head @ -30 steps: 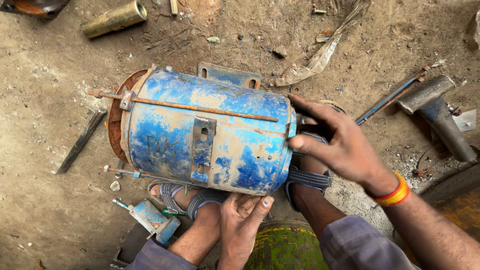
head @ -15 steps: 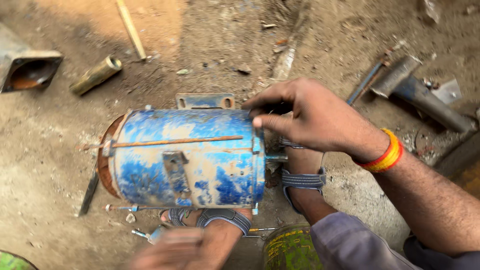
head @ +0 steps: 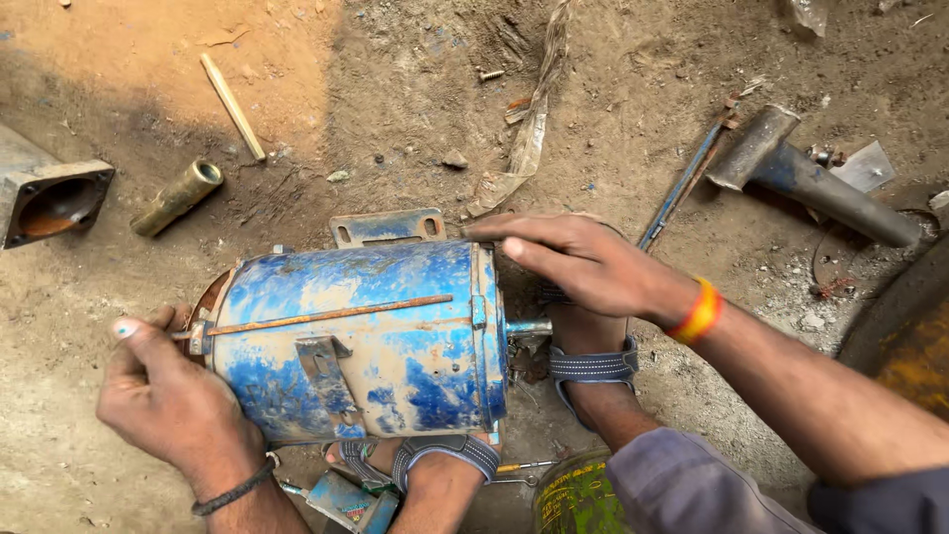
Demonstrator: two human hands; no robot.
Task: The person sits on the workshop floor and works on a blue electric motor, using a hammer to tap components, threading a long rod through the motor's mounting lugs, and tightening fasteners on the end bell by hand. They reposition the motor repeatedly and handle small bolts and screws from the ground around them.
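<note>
one blue motor, two hands, one hammer

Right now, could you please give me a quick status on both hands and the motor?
Left hand open, cupping the rusty end of the blue motor housing. Right hand open, fingers on the shaft-end rim. Motor on its side in the dirt, hammer lying clear.

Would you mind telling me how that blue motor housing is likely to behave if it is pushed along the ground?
The blue motor housing is a cylinder lying on its side, so it may roll; the left hand and right hand steady both ends. Its thick metal body suggests it is heavy and stiff. The dusty, chipped paint probably gives decent grip.
</note>
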